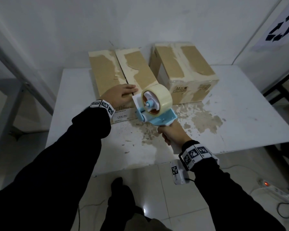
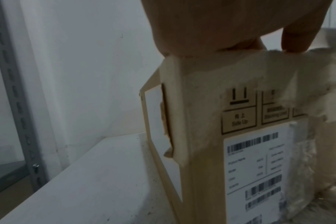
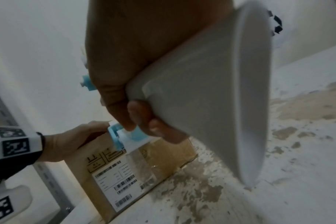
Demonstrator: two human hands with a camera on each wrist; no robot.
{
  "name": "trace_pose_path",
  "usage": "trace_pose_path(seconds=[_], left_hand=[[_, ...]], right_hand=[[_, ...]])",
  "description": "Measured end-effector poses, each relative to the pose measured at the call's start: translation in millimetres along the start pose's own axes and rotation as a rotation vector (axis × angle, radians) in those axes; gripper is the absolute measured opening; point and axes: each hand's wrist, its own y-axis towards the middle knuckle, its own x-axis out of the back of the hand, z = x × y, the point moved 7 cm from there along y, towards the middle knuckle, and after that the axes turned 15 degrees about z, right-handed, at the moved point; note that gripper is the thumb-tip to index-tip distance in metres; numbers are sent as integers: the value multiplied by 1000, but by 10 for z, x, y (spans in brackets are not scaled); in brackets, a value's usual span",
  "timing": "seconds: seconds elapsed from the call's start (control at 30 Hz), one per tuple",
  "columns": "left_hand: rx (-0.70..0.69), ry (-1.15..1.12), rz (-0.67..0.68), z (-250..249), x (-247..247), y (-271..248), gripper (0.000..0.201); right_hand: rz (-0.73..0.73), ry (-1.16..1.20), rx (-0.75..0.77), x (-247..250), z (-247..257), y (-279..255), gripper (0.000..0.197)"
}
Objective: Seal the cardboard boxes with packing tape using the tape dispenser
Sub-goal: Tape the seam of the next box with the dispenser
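Two cardboard boxes stand on the white table [image 1: 240,104]. The left box [image 1: 107,70] has a seam between its top flaps; my left hand [image 1: 122,95] lies flat on its near top edge, fingers straight. In the left wrist view this hand [image 2: 211,30] presses the box [image 2: 207,151] from above. My right hand [image 1: 171,133] grips the white handle of the blue tape dispenser [image 1: 157,112], whose clear tape roll [image 1: 157,99] is at the left box's near edge. In the right wrist view my right hand [image 3: 140,75] wraps the handle [image 3: 211,91]. The right box [image 1: 183,70] stands apart.
The table top [image 1: 203,120] carries torn paper residue in front of the boxes. A metal shelf frame [image 1: 23,80] stands on the left, another table frame [image 1: 280,85] on the right. A power strip [image 1: 274,189] with cables lies on the tiled floor.
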Motion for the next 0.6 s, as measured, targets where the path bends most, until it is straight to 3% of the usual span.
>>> trace_pose_path(seconds=[0.1,0.27,0.4,0.6], left_hand=[[16,-39,-29,18,22,6,34],[49,-128,-67,44,48,-18,36],[45,-129,-58,53,48,-16,36],[39,-207,-77,45,89,-50,36]], right_hand=[[-39,-73,-11,-25,23,6,19],[-101,-170,-3,-86,16,40,19],[-127,-377,-7,-33,79,114,8],[-126,-800,-63,41,161,213,10]])
